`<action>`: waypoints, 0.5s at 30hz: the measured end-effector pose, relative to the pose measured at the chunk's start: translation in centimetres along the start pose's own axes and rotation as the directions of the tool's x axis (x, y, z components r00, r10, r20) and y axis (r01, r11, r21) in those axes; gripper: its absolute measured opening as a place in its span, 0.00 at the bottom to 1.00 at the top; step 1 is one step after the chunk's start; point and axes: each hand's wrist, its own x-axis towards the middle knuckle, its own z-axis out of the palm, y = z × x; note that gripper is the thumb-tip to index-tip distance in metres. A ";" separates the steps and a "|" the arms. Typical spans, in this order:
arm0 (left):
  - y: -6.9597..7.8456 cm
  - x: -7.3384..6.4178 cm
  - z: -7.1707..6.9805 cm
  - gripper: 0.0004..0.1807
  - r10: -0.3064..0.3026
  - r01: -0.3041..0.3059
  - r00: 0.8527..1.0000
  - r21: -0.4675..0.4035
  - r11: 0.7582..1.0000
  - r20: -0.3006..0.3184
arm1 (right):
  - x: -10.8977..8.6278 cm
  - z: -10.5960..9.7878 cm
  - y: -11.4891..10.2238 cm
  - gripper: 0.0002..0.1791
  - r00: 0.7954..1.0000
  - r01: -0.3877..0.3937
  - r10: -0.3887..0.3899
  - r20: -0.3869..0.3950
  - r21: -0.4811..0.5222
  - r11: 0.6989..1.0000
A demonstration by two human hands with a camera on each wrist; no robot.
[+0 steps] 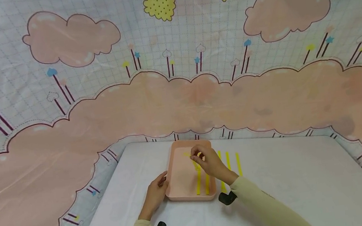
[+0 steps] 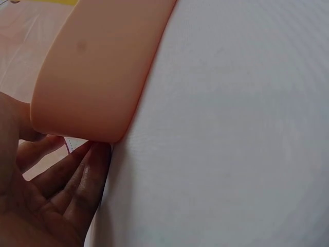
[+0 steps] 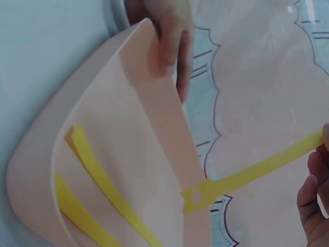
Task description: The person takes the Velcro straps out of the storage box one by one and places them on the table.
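Observation:
My right hand (image 1: 209,162) is above the peach tray (image 1: 186,199), pinching one end of a yellow strap. In the right wrist view this strap (image 3: 257,173) stretches out from the fingertips, its wider end with an oval hole overlapping the tray wall. Flat yellow straps (image 1: 198,183) lie inside the tray. At the tray's left side, my left hand (image 1: 156,193) holds the wall. The left wrist view has the fingers (image 2: 92,177) against the lower outer wall, with another finger up at the rim.
Several more yellow straps (image 1: 239,164) lie on the white table (image 1: 294,182) to the right of the tray, partly behind the right forearm. A patterned cloth with pink clouds (image 1: 285,11) hangs behind the table. Each wrist carries a black camera mount (image 1: 227,198).

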 end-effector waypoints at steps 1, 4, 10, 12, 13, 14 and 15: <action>0.0 0.0 -0.1 0.23 -0.001 0.001 1.000 0.000 1.000 -0.003 | 0.0 0.0 -0.1 0.04 0.999 -0.035 0.035 -0.010 0.019 0.999; 0.1 0.1 -0.2 0.23 0.003 -0.003 1.000 -0.002 1.000 -0.006 | -0.2 -0.3 -0.6 0.03 0.985 -0.163 0.167 -0.047 0.071 0.984; 0.1 0.0 0.0 0.23 0.003 -0.002 1.000 -0.002 1.000 0.007 | -0.8 -1.9 -3.2 0.05 0.934 -0.333 0.350 -0.078 0.169 0.928; -0.1 0.0 0.0 0.23 0.004 -0.004 1.000 -0.006 1.000 0.010 | -1.0 -2.5 -3.8 0.05 0.934 -0.335 0.351 -0.071 0.173 0.926; -0.1 0.0 0.1 0.23 0.006 -0.006 1.000 -0.008 1.000 0.011 | -1.1 -2.6 -3.7 0.06 0.932 -0.338 0.355 -0.070 0.180 0.924; -0.1 -0.1 0.1 0.23 0.008 -0.008 1.000 -0.009 1.000 0.011 | -1.3 -2.6 -3.3 0.06 0.928 -0.346 0.365 -0.071 0.195 0.918; -0.1 -0.1 0.1 0.23 0.009 -0.009 1.000 -0.012 1.000 0.011 | -1.4 -2.6 -2.9 0.07 0.925 -0.351 0.373 -0.074 0.210 0.912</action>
